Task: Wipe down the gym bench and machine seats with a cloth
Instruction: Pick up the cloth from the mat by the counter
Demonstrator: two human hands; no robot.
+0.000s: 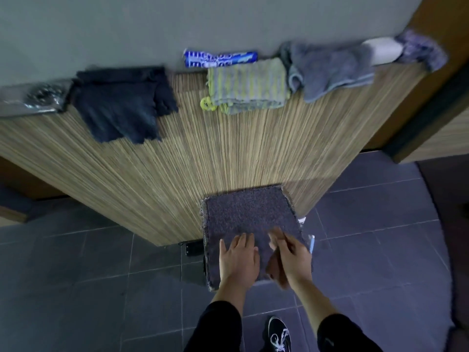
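Striped wood-grain counter (pixel 203 153) against a grey wall, dark tiled floor below. Left hand (pixel 238 260) lies flat, fingers straight, on a square, nubby purple-grey cloth (pixel 243 214) at the near counter edge. Right hand (pixel 291 257) blurred over the cloth; grip cannot be told. Far edge: folded yellow-grey striped towel (pixel 248 85), limp dark rag (pixel 121 102).

I see a nubby, matt grey-purple cloth (pixel 250 219), coarse as carpet pile, lying on a counter (pixel 177 161) of streaked wood-grain laminate with a dull sheen. Further back lie a soft dark blue fabric (pixel 121 102), a ribbed grey-and-yellow woven cloth (pixel 248 85), a fluffy grey towel (pixel 327 69) and a glossy blue wrapper (pixel 219 58). The floor tiles (pixel 76 288) look matt and smooth.
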